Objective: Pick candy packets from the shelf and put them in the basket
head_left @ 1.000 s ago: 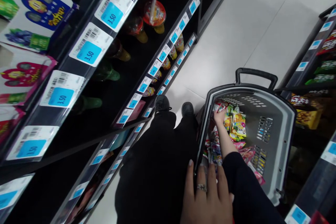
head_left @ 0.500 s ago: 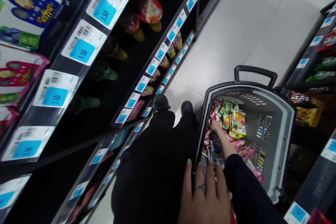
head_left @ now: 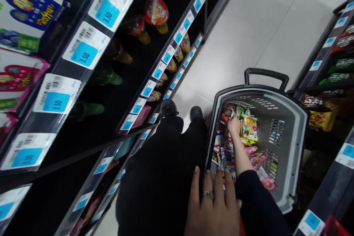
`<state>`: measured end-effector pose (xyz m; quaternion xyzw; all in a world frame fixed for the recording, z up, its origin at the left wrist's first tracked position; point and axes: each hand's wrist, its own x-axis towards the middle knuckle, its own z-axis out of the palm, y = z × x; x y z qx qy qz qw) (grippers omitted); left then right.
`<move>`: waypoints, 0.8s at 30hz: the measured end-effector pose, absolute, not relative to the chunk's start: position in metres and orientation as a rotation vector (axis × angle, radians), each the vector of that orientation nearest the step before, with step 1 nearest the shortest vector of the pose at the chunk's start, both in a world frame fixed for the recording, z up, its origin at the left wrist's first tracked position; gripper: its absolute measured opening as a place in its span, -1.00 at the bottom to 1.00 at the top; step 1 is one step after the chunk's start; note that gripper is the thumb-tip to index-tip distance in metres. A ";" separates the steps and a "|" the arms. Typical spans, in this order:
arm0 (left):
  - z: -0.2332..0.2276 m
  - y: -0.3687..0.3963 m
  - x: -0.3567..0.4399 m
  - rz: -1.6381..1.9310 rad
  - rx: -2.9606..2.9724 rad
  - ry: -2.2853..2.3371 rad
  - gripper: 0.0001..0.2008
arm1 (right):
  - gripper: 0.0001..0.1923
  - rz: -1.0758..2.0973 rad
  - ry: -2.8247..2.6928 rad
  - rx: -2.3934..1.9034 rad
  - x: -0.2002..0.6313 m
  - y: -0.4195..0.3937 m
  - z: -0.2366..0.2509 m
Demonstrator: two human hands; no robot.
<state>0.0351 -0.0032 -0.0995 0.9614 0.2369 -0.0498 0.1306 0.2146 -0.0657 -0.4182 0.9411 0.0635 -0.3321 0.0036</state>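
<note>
At the near edge, the left hand (head_left: 212,206) is laid flat, fingers spread, on the rim of the grey basket (head_left: 290,143). Farther in, the right hand (head_left: 234,125) is set among the snack packets (head_left: 250,128); its grip cannot be told.

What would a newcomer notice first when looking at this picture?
The grey shopping basket at lower right draws the eye, its floor covered with bright snack packets; the right hand reaches down among them. The left hand, wearing a ring, rests on the basket's near rim. Along the left, dark shelves carry blue price tags reading 3.50.
</note>
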 end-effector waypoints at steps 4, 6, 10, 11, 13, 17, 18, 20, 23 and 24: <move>-0.102 -0.004 0.036 -0.107 2.796 0.700 -0.71 | -0.69 -1.048 0.188 2.957 0.230 -0.047 -0.447; -0.104 -0.004 0.036 -0.067 2.798 0.705 -0.72 | -0.69 -1.052 0.185 2.942 0.232 -0.045 -0.456; -0.110 -0.007 0.035 -0.001 2.811 0.703 -0.70 | -0.69 -0.997 0.200 2.906 0.231 -0.056 -0.462; -0.111 -0.007 0.035 0.002 2.812 0.700 -0.70 | -0.69 -0.989 0.217 2.892 0.229 -0.060 -0.463; -0.112 -0.008 0.033 -0.001 2.813 0.696 -0.71 | -0.69 -1.004 0.273 2.855 0.224 -0.067 -0.463; -0.111 -0.009 0.032 -0.026 2.812 0.694 -0.73 | -0.70 -1.057 0.401 2.781 0.211 -0.075 -0.462; -0.111 -0.010 0.032 -0.029 2.812 0.694 -0.73 | -0.72 -1.067 0.421 2.767 0.209 -0.075 -0.461; -0.111 -0.010 0.032 -0.027 2.811 0.696 -0.73 | -0.74 -1.096 0.444 2.743 0.205 -0.073 -0.455; -0.112 -0.010 0.033 -0.006 2.805 0.704 -0.73 | -0.76 -1.140 0.427 2.729 0.198 -0.071 -0.440; -0.112 -0.010 0.034 0.002 2.800 0.711 -0.73 | -0.76 -1.141 0.405 2.736 0.196 -0.074 -0.432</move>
